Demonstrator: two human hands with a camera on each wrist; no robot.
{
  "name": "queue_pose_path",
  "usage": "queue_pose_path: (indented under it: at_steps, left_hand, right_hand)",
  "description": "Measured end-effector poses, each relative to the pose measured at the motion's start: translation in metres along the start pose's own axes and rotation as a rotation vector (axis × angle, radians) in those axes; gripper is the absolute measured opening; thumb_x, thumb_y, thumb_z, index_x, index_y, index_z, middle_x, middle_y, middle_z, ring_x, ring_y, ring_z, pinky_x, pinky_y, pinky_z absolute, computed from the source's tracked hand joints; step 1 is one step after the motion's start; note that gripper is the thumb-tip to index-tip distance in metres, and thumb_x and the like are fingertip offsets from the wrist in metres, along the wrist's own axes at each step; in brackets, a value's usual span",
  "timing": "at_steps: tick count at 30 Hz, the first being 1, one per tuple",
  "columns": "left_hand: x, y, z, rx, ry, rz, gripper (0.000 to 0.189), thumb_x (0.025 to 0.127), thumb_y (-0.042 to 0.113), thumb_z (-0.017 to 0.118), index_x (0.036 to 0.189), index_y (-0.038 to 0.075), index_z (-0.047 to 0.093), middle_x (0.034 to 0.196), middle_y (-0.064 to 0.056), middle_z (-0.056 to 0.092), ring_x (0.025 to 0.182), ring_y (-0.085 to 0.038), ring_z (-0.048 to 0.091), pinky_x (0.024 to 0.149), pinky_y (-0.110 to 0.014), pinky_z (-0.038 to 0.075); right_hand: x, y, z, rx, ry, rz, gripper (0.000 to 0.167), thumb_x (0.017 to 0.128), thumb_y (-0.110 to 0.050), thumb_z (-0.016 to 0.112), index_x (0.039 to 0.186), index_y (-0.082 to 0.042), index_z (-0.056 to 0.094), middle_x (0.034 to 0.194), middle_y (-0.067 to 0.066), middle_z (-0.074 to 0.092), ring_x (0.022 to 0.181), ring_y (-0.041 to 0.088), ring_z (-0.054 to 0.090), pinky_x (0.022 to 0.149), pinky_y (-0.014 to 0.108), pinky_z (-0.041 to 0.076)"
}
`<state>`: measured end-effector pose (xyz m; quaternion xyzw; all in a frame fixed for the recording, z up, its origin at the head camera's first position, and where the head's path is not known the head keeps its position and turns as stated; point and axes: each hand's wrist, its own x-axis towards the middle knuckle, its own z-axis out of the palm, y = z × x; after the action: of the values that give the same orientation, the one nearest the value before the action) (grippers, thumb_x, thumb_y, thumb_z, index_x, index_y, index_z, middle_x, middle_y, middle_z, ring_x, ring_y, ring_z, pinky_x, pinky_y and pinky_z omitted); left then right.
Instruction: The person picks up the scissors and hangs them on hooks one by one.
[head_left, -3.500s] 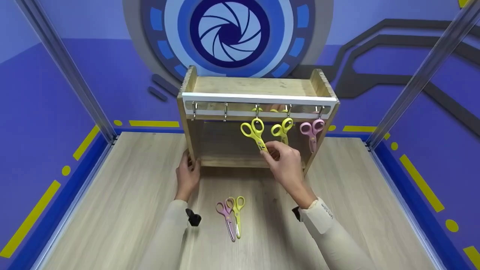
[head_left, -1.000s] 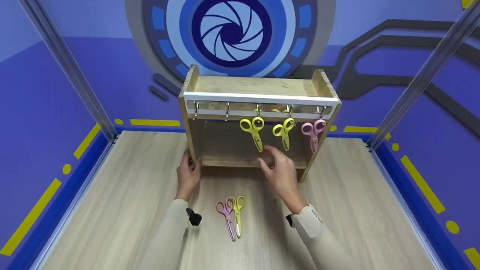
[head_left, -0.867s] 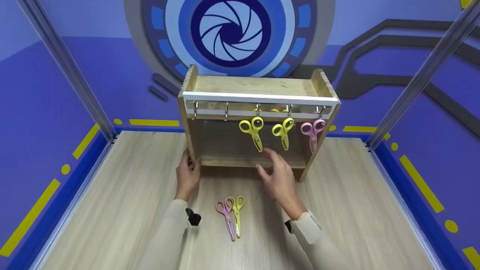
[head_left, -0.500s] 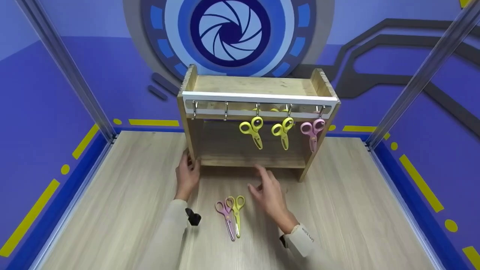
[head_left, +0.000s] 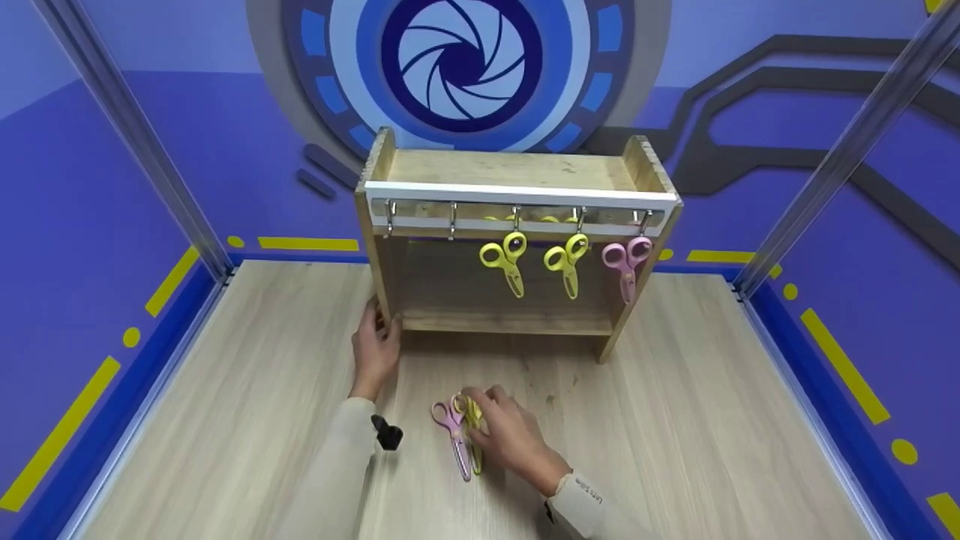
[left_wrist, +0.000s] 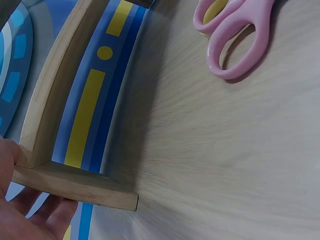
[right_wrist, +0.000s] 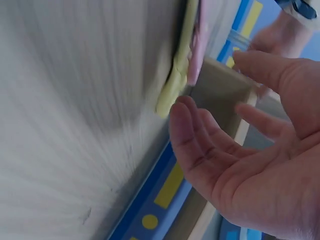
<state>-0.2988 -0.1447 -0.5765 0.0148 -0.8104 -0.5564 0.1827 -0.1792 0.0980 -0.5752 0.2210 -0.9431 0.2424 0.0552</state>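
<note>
My right hand (head_left: 510,435) is positioned at the right side of the loose yellow scissors (head_left: 472,421), which lie on the counter (head_left: 675,450). The thumb stands apart from the fingers and no pinch is made; whether a fingertip touches the handle, I cannot tell. The spacing appears suited to a slim handle lying flat.

The loose pink scissors (head_left: 456,433) lie immediately left, the two handles overlapping. Loops point far, tips near; I judge that this orientation leaves the loops facing the hooks.

My left hand (head_left: 375,352) grips the lower left side panel of the wooden rack (head_left: 506,325), presumably to steady the frame against pull at the front.

Farther out, a white strip (head_left: 517,195) across the rack carries five hooks. The centre yellow scissors (head_left: 513,274), the right yellow scissors (head_left: 571,277) and the hanging pink scissors (head_left: 628,279), rightmost, each hang by one loop, blades down. One pair per hook probably prevents tangling. The left hook (head_left: 390,219) and its neighbour (head_left: 452,221) carry nothing.
</note>
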Motion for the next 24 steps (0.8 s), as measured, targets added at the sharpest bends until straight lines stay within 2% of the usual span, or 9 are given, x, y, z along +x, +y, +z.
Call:
queue_pose_path:
  at_steps: [4, 11, 24]
  left_hand:
    - [0.0, 0.0, 0.0, -0.001, 0.008, 0.007, 0.051, 0.105, 0.013, 0.058, 0.154, 0.009, 0.043, 0.142, -0.023, 0.058, 0.125, -0.037, 0.061, 0.1, -0.048, 0.054]
    - [-0.001, -0.001, 0.0, -0.005, 0.012, 0.012, 0.052, 0.105, 0.013, 0.059, 0.154, 0.008, 0.043, 0.141, -0.024, 0.058, 0.124, -0.037, 0.061, 0.099, -0.049, 0.055]
    - [-0.001, 0.001, 0.0, -0.018, 0.001, -0.006, 0.053, 0.106, 0.017, 0.058, 0.156, 0.013, 0.041, 0.145, -0.02, 0.056, 0.127, -0.034, 0.059, 0.102, -0.047, 0.054]
  right_hand:
    - [-0.002, -0.003, 0.005, -0.056, -0.063, 0.001, 0.04, 0.091, -0.024, 0.08, 0.129, -0.019, 0.067, 0.114, 0.01, 0.065, 0.092, 0.026, 0.069, 0.069, 0.043, 0.06]
    - [-0.003, -0.005, 0.012, -0.103, -0.099, 0.013, 0.023, 0.088, -0.024, 0.082, 0.109, -0.017, 0.075, 0.098, 0.004, 0.062, 0.076, 0.019, 0.062, 0.054, 0.036, 0.051]
    - [-0.003, -0.005, 0.015, -0.111, -0.104, 0.044, 0.021, 0.086, -0.021, 0.083, 0.105, -0.017, 0.078, 0.094, 0.002, 0.062, 0.075, 0.017, 0.061, 0.054, 0.035, 0.051]
